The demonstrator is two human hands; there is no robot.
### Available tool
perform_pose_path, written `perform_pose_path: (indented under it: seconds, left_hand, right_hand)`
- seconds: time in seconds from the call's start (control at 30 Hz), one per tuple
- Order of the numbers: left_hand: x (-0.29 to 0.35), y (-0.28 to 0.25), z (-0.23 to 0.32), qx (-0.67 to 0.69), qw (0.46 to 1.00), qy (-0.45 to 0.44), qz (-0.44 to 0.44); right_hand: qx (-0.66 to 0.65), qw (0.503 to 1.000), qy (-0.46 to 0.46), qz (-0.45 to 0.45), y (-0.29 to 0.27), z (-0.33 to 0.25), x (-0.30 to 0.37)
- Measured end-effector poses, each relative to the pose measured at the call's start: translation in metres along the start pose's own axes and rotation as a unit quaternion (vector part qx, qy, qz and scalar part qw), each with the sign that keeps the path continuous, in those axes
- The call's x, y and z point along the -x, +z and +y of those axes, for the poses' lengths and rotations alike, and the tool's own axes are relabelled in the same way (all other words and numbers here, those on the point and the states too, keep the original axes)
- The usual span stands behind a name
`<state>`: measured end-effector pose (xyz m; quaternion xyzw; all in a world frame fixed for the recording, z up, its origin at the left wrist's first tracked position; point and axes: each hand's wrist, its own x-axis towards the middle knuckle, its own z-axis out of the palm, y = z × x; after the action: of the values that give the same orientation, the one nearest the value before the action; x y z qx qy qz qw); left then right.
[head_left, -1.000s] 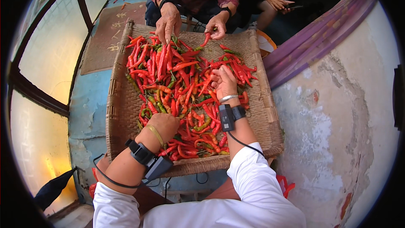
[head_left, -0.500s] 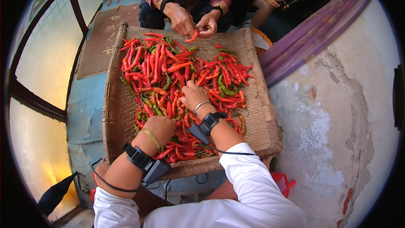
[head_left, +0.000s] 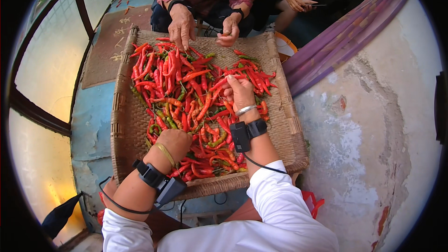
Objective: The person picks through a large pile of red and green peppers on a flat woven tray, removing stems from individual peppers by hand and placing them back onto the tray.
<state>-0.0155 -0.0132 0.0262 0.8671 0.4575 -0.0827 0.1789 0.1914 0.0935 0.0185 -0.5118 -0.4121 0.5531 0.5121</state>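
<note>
R hand (head_left: 241,94) is sitting farther up & to the R vs. 0.5 s ago; co-worker's hands (head_left: 182,25) are now resting apart, one reaching down to the peppers (head_left: 205,105). R grip: fingers curling in toward thumb, gap nearly closed, w/ red pepper (head_left: 218,85) lying at the tips; can't tell if held. L hand (head_left: 174,143) is staying put over near-L peppers, back showing; digits hiding, so can't tell its grip. Peppers, mostly red, some green, are lying heaped in woven tray (head_left: 282,119). Both wrists are carrying dark straps (head_left: 256,128) + bracelets (head_left: 245,109).
</note>
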Motion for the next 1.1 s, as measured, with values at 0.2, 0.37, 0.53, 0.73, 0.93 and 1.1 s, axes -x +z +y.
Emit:
perform_pose_path:
  seconds: [0.2, 0.37, 0.53, 0.73, 0.93, 1.1]
  left_hand:
    - [0.000, -0.001, 0.001, 0.001, 1.000, -0.003, 0.000]
    - [-0.001, 0.004, -0.002, 0.012, 1.000, -0.004, 0.010]
    - [-0.003, 0.004, -0.002, 0.005, 1.000, -0.013, 0.004]
    - [-0.002, 0.003, -0.002, 0.001, 1.000, -0.007, 0.008]
    - [-0.002, 0.003, -0.002, -0.003, 1.000, -0.004, 0.003]
    - [0.000, 0.000, -0.001, -0.008, 1.000, 0.002, 0.018]
  right_hand:
    - [-0.199, 0.977, 0.021, 0.071, -0.030, 0.018, -0.015]
    - [0.579, 0.802, -0.058, -0.135, 0.019, 0.033, 0.006]
    - [0.673, 0.720, 0.020, -0.171, 0.040, 0.039, 0.019]
    - [0.603, 0.791, -0.017, -0.097, 0.034, 0.034, 0.016]
    - [0.491, 0.850, -0.189, -0.040, 0.023, 0.018, 0.013]
    - [0.421, 0.871, -0.248, -0.047, 0.021, 0.004, 0.016]
